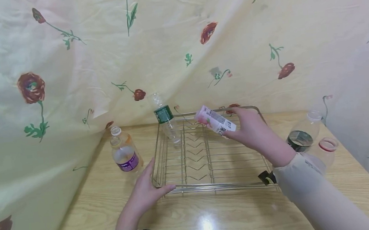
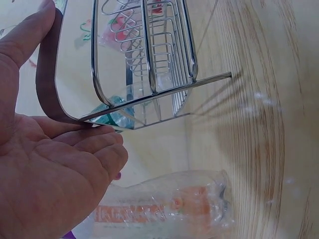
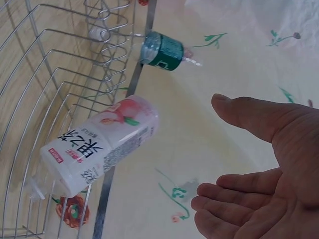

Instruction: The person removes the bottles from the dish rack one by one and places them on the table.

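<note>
A wire rack [image 1: 212, 187] stands on the wooden table. My left hand [image 1: 142, 194] spans its near left corner; in the left wrist view the thumb [image 2: 32, 30] lies against the flat rim and the extended fingers touch below it. A clear bottle with a green label [image 1: 163, 114] leans neck down in the rack's left part. Beside it, a pink-and-white labelled bottle [image 3: 94, 144] slants across the back rim, neck down among the wires. My right hand [image 3: 249, 174] is beside that bottle, fingers and thumb spread, with a gap between them and it.
Left of the rack stand a purple-labelled bottle [image 1: 128, 162] and an orange-tinted bottle [image 1: 127, 139]. On the right, partly behind my forearm, are a dark-labelled clear bottle [image 1: 300, 138] and a red-ringed bottle [image 1: 328, 145]. Flowered cloth [image 1: 165, 57] hangs behind.
</note>
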`<state>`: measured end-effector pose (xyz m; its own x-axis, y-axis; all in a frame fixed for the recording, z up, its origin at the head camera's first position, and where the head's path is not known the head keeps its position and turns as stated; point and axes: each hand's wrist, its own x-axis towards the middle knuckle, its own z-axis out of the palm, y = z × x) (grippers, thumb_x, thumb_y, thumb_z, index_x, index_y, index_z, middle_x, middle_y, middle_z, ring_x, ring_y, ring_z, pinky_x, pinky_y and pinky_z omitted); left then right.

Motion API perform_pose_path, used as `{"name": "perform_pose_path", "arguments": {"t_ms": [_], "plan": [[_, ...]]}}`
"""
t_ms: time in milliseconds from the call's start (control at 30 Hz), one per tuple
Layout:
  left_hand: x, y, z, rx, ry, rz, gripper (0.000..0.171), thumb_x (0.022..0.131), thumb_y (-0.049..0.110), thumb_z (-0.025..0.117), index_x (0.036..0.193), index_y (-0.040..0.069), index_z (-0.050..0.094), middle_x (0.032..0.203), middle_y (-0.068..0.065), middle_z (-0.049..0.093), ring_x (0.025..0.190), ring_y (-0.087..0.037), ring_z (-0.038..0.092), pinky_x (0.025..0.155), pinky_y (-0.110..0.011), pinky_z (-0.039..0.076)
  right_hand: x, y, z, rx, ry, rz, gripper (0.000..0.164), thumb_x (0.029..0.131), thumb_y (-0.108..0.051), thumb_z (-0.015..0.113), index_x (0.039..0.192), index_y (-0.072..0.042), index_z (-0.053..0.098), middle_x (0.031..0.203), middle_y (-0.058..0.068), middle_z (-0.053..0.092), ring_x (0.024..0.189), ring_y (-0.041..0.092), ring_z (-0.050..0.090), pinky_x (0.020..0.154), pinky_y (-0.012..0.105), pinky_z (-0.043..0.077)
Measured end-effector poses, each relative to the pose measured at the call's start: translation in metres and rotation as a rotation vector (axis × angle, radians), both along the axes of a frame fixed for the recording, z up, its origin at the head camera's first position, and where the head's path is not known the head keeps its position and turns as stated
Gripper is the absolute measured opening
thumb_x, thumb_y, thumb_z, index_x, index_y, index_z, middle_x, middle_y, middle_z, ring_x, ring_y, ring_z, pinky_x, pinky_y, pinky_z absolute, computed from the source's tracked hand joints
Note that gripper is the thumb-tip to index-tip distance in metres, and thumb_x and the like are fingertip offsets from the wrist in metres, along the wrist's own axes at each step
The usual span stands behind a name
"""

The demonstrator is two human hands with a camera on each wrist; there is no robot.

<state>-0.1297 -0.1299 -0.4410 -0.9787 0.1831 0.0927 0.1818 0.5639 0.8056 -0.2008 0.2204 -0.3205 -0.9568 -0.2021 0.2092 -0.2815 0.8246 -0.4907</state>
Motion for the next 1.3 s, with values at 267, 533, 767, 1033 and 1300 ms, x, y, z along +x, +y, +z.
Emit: {"name": "perform_pose_path", "arguments": {"t_ms": [267,533,767,1033,1300], "plan": [[0.0,0.0,-0.001,-0.004,0.007,-0.006,0.118,0.077,0.043,0.09,0.161,0.001,0.019,0.162,-0.019,0.027,0.146,-0.04,0.027,0.117,-0.056,0.024,-0.019,0.0,-0.009,0.032,-0.097,-0.025,0.081,0.084,-0.028,0.085,0.147,0.003,0.046,0.133,0.026,0.058,0.108,0.041,0.062,0.09,0.056,0.054],[0.001,-0.002,0.0,-0.005,-0.006,-0.001,0.119,0.077,0.045,0.089,0.162,0.003,0.018,0.162,-0.019,0.026,0.147,-0.04,0.026,0.117,-0.055,0.024,-0.037,-0.001,-0.02,0.057,-0.125,-0.03,0.085,0.081,-0.025,0.086,0.148,0.006,0.043,0.13,0.028,0.059,0.107,0.042,0.06,0.092,0.057,0.052],[0.0,-0.001,-0.001,-0.007,-0.013,0.0,0.121,0.075,0.049,0.089,0.162,0.005,0.018,0.162,-0.019,0.026,0.147,-0.04,0.026,0.117,-0.056,0.024,-0.055,0.004,-0.033,0.097,-0.184,-0.058,0.084,0.084,-0.026,0.085,0.148,0.007,0.043,0.128,0.029,0.059,0.108,0.043,0.059,0.093,0.059,0.05],[-0.001,-0.002,0.0,-0.011,-0.009,0.001,0.121,0.074,0.05,0.089,0.162,0.006,0.018,0.162,-0.018,0.026,0.147,-0.04,0.026,0.117,-0.055,0.024,-0.072,0.006,-0.047,0.083,-0.24,-0.05,0.085,0.084,-0.025,0.084,0.147,0.011,0.04,0.127,0.03,0.059,0.108,0.043,0.06,0.092,0.056,0.052],[-0.001,-0.001,0.0,-0.013,-0.016,0.003,0.121,0.074,0.05,0.089,0.162,0.005,0.018,0.162,-0.018,0.027,0.147,-0.04,0.026,0.117,-0.055,0.024,-0.078,0.003,-0.055,0.049,-0.296,-0.058,0.088,0.084,-0.025,0.085,0.147,0.011,0.038,0.119,0.028,0.062,0.098,0.037,0.064,0.079,0.046,0.058]]}}
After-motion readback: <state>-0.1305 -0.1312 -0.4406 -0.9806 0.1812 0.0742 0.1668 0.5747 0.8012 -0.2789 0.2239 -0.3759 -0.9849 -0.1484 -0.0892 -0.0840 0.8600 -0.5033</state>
